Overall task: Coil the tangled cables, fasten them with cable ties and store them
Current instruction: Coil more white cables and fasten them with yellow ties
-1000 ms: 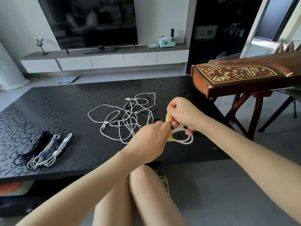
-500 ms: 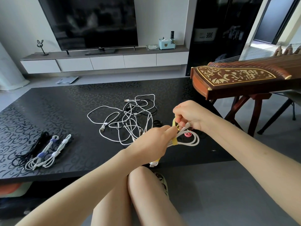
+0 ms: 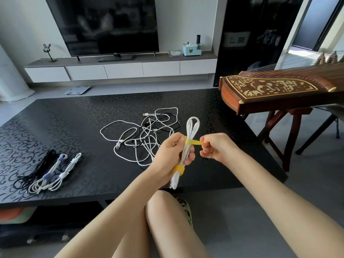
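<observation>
— What did your hands have hold of?

— My left hand [image 3: 171, 151] was curled round the folded white cable [image 3: 192, 127], which stood upright just right of the tangle [image 3: 143, 135], on my side of it. My right hand [image 3: 216, 146] pinched the loose end of the upper yellow tie [image 3: 193, 142], stretched sideways from the coil.

— Only one tie?

— No. A second yellow tie [image 3: 179, 169] already wrapped the cable below my left hand. Three finished bundles [image 3: 50, 174] lay well left of the tangle, on the black table [image 3: 74, 118].
</observation>
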